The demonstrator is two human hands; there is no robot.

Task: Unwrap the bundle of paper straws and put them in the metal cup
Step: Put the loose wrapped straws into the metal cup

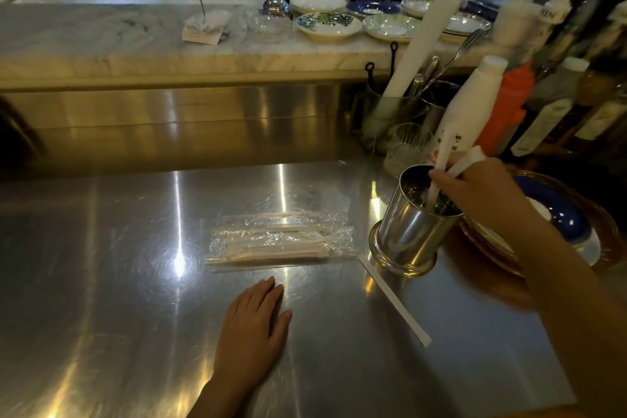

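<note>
Resting flat on the stainless steel counter, the left hand is seen palm down with its fingers extended and close together; nothing is held in it. It lies just in front of the clear plastic wrapper, apart from it. The wrapper is spread open on the counter, and several paper straws are still lying lengthwise inside it.

To the right of the wrapper the metal cup is found standing upright on its flared base. The right hand is held over the cup's rim, its fingers closed around a few white paper-wrapped straws. Their lower ends are dipped into the cup while their upper ends stick out above the fingers. How many are gripped cannot be told, as that area is blurred.

One single wrapped straw is laid loose on the counter, running diagonally from beside the cup's base toward the near right.

Behind the cup a cut glass tumbler, a white bottle and an orange bottle are grouped, with darker bottles further right. A container holding a white paper roll and metal utensils is placed behind them. A blue plate on a brown dish is partly covered by the right forearm. On the raised marble ledge at the back, patterned bowls and plates are set out in a row.
</note>
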